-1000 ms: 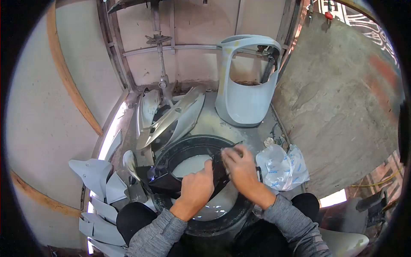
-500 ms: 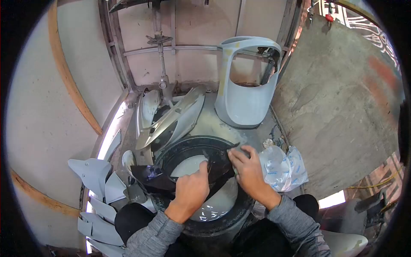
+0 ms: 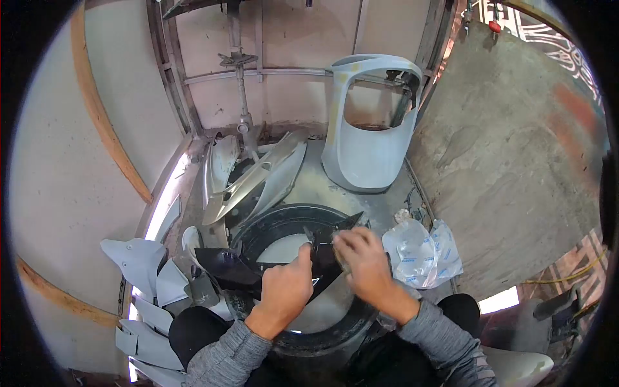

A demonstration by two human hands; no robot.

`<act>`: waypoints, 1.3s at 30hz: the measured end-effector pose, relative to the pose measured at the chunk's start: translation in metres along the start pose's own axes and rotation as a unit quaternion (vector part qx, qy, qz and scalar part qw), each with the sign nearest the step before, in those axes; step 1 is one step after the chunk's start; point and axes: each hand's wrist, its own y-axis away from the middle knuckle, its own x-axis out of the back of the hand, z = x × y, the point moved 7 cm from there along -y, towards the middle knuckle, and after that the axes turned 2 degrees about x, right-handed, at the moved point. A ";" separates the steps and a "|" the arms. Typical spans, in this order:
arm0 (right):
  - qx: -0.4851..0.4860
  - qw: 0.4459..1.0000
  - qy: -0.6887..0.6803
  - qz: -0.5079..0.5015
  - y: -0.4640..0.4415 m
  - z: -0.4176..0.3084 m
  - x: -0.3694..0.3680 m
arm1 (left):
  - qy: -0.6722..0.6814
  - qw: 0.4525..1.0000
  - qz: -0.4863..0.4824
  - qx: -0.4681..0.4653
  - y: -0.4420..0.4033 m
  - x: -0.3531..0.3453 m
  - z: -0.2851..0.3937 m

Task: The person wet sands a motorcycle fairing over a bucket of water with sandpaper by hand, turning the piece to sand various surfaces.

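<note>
Left hand (image 3: 285, 288) grasping the black panel (image 3: 225, 267) over a bucket (image 3: 284, 217) of cloudy liquid (image 3: 329, 311), right hand (image 3: 366, 263) curled against its right part, anything beneath the fingers unclear; firm left hold, light even right-hand pressure seem best.

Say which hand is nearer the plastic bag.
Right. The right hand is at the black panel, just left of the plastic bag; the left hand grips the panel farther left.
</note>
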 end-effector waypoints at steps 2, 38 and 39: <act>0.017 1.000 -0.010 -0.024 0.003 -0.008 -0.006 | -0.010 1.000 -0.011 -0.003 -0.001 -0.002 -0.002; 0.018 0.999 0.038 -0.024 -0.004 -0.013 -0.015 | 0.006 0.999 -0.047 0.018 -0.005 -0.022 -0.001; 0.034 0.998 0.037 -0.022 0.004 -0.017 -0.017 | 0.005 0.999 -0.041 0.030 -0.006 -0.020 -0.005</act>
